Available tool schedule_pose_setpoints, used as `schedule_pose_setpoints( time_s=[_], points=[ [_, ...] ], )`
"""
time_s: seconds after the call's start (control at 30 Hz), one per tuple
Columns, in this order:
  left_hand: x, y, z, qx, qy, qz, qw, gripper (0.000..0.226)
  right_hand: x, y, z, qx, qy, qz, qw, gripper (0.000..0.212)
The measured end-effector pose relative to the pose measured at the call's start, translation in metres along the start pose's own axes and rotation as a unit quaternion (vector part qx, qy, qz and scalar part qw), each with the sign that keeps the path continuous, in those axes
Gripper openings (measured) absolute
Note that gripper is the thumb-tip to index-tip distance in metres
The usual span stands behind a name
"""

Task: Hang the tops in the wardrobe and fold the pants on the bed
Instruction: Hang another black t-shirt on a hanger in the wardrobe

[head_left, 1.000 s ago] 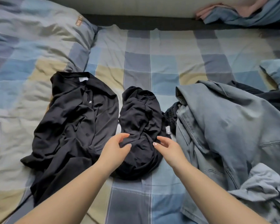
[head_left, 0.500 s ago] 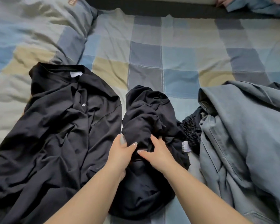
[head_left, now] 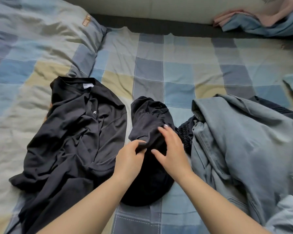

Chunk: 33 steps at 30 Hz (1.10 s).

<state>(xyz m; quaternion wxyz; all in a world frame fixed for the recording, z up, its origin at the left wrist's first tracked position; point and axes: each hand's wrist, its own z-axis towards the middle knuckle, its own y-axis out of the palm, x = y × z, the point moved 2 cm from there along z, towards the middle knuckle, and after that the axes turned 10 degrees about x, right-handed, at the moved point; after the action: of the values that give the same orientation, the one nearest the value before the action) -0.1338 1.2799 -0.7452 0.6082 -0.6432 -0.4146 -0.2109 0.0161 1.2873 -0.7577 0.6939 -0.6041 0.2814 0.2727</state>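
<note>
Crumpled black fabric garment [head_left: 147,119] at centre of the checked blue-and-beige bed cover [head_left: 176,73]; left hand [head_left: 129,159] pinches its ribbed hem, right hand [head_left: 172,149] rests on it, fingers spread. Left of the garment lies a black top [head_left: 71,132] bearing a white "F" logo [head_left: 95,112] and an unreadable neck label; right of it, grey-blue denim jeans [head_left: 243,149].

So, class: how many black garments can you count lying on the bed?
3, perhaps more hidden. The black top lies spread at left; the crumpled black garment sits in the middle, under both hands; a black elastic waistband peeks from beneath the blue-grey garment at right.
</note>
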Motion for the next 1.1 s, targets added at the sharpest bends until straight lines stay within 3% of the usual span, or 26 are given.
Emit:
schedule_pose_setpoints(
  time_s=[0.07, 0.13, 0.2, 0.37, 0.5, 0.57, 0.7, 0.8, 1.0, 1.1],
  points=[
    [0.028, -0.016, -0.015, -0.023, 0.089, 0.037, 0.995, 0.023, -0.026, -0.023, -0.004, -0.039, -0.158, -0.061, 0.985, 0.065],
    [0.058, -0.036, -0.027, -0.035, 0.152, 0.044, 0.987, 0.025, -0.053, -0.051, -0.003, -0.052, -0.188, -0.076, 0.978, 0.052],
    [0.087, -0.058, -0.038, -0.032, 0.183, 0.043, 0.982, 0.025, -0.079, -0.084, -0.003, -0.034, -0.178, -0.076, 0.981, 0.037],
    [0.172, -0.125, -0.077, -0.003, 0.25, 0.073, 0.965, 0.013, -0.16, -0.167, -0.012, 0.0, -0.174, -0.075, 0.982, 0.042],
    [0.237, -0.179, -0.115, 0.05, 0.247, 0.028, 0.967, 0.02, -0.225, -0.255, -0.023, 0.064, -0.179, -0.039, 0.981, 0.025],
    [0.263, -0.207, -0.132, 0.04, 0.254, 0.034, 0.966, 0.031, -0.256, -0.309, -0.029, 0.099, -0.16, -0.003, 0.982, 0.018],
    [0.308, -0.259, -0.17, -0.015, 0.296, 0.063, 0.953, 0.025, -0.313, -0.404, -0.051, 0.158, -0.141, 0.066, 0.975, 0.014],
    [0.339, -0.29, -0.195, 0.001, 0.334, 0.066, 0.94, 0.027, -0.343, -0.458, -0.067, 0.191, -0.122, 0.098, 0.969, 0.015],
    [0.388, -0.345, -0.23, 0.058, 0.432, 0.093, 0.895, 0.034, -0.372, -0.55, -0.095, 0.254, -0.043, 0.151, 0.954, 0.02],
    [0.406, -0.371, -0.243, 0.078, 0.506, 0.075, 0.856, 0.033, -0.384, -0.585, -0.111, 0.291, -0.019, 0.157, 0.944, 0.021]
  ],
)
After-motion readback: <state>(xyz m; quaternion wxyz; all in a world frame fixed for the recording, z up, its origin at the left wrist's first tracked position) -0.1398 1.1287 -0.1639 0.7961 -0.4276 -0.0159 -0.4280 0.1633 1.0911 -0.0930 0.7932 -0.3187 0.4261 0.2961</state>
